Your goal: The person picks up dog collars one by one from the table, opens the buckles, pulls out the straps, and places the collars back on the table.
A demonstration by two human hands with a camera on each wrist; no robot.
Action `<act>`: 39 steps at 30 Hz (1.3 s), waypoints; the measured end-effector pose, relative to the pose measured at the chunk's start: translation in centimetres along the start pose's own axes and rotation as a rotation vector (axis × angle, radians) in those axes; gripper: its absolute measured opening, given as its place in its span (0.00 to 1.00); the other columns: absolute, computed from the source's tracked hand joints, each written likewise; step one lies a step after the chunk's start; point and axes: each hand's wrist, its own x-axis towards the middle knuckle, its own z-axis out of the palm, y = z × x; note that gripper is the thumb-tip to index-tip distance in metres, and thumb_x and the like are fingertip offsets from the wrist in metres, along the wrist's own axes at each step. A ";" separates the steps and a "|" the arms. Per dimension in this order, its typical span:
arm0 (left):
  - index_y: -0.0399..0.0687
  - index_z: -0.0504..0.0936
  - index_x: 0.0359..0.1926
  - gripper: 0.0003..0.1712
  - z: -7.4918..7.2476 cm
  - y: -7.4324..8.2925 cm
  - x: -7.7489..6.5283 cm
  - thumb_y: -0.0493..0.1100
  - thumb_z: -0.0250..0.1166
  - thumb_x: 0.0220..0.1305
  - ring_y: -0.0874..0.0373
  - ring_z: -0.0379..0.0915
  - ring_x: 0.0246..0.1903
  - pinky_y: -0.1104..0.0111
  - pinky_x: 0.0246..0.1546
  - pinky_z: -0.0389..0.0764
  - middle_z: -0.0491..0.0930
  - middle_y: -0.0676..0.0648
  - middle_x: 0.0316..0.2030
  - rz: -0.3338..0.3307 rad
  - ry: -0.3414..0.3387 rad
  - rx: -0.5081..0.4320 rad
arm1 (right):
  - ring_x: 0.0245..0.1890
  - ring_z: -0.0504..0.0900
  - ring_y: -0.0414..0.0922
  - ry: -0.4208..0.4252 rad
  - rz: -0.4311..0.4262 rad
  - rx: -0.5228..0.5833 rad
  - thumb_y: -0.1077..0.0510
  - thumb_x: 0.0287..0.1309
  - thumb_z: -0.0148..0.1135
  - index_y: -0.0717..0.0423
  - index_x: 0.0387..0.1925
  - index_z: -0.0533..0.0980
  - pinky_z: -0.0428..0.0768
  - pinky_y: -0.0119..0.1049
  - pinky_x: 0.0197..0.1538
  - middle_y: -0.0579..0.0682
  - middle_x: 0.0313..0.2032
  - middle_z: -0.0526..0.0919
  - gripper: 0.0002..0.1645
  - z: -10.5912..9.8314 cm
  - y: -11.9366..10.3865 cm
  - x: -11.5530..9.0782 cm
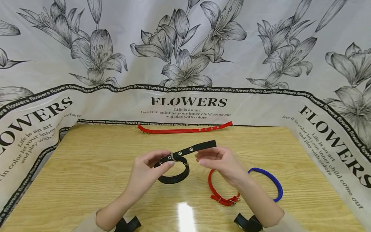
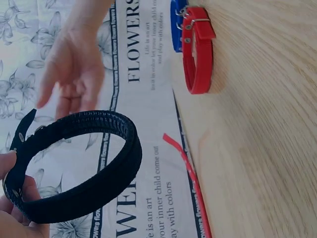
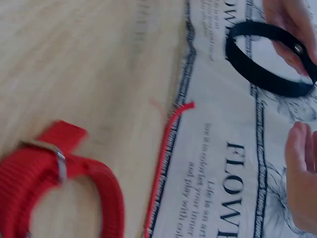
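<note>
Short of the desk's [image 1: 87, 151] far edge, your left hand [image 1: 143, 166] pinches a black collar [image 1: 174, 179] near its buckle [image 1: 173, 157]; your right hand [image 1: 226, 164], fingers parted, is empty. Buckling seems underway; next, steady its tail [image 1: 206, 145].

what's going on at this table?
A person's left hand pinches a black collar near its buckle, its free end through and a loop formed. The right hand hovers near that end, not gripping it. On the table, a buckled red collar and a blue collar lie to the right; an unbuckled red strap lies along the far edge.
</note>
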 end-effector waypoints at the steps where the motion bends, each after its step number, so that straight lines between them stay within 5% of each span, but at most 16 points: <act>1: 0.44 0.83 0.42 0.16 0.1 0.1 0.1 0.39 0.72 0.50 0.58 0.78 0.43 0.68 0.46 0.79 0.82 0.49 0.41 -0.024 0.008 -0.016 | 0.43 0.81 0.46 0.001 0.010 -0.077 0.64 0.52 0.66 0.67 0.49 0.76 0.79 0.35 0.47 0.55 0.43 0.82 0.20 0.3 0.5 0.1; 3: 0.43 0.83 0.42 0.16 0.3 0.2 0.2 0.38 0.72 0.50 0.57 0.78 0.42 0.68 0.45 0.79 0.82 0.48 0.42 -0.066 0.018 -0.050 | 0.45 0.79 0.48 -0.002 0.021 -0.183 0.62 0.51 0.68 0.71 0.52 0.72 0.79 0.37 0.47 0.60 0.47 0.79 0.27 1.0 1.3 0.2; 10: 0.40 0.82 0.45 0.19 0.4 0.0 0.6 0.38 0.72 0.50 0.56 0.77 0.44 0.69 0.46 0.78 0.81 0.47 0.44 -0.118 -0.004 -0.061 | 0.42 0.79 0.49 -0.002 -0.010 -0.245 0.61 0.52 0.67 0.69 0.45 0.77 0.81 0.39 0.45 0.61 0.42 0.80 0.20 2.0 2.3 0.7; 17: 0.43 0.81 0.48 0.22 -0.5 -0.8 0.7 0.39 0.73 0.49 0.57 0.76 0.45 0.69 0.47 0.78 0.80 0.48 0.46 -0.042 -0.093 0.031 | 0.42 0.79 0.46 0.028 -0.012 -0.307 0.61 0.52 0.68 0.69 0.43 0.79 0.81 0.37 0.42 0.59 0.42 0.82 0.18 1.5 2.4 0.5; 26: 0.40 0.84 0.41 0.14 -0.9 -1.3 0.6 0.37 0.71 0.51 0.57 0.75 0.34 0.71 0.38 0.80 0.80 0.48 0.34 -0.046 -0.092 0.155 | 0.43 0.77 0.47 0.109 0.027 -0.320 0.61 0.51 0.68 0.70 0.44 0.78 0.79 0.35 0.41 0.61 0.43 0.81 0.20 0.9 2.2 0.0; 39: 0.40 0.83 0.40 0.13 -1.3 -1.5 0.5 0.36 0.71 0.51 0.57 0.76 0.35 0.71 0.38 0.81 0.80 0.47 0.35 -0.082 -0.054 0.134 | 0.40 0.79 0.43 0.137 -0.006 -0.238 0.63 0.52 0.66 0.75 0.47 0.75 0.79 0.32 0.41 0.62 0.41 0.82 0.22 0.3 2.1 -0.1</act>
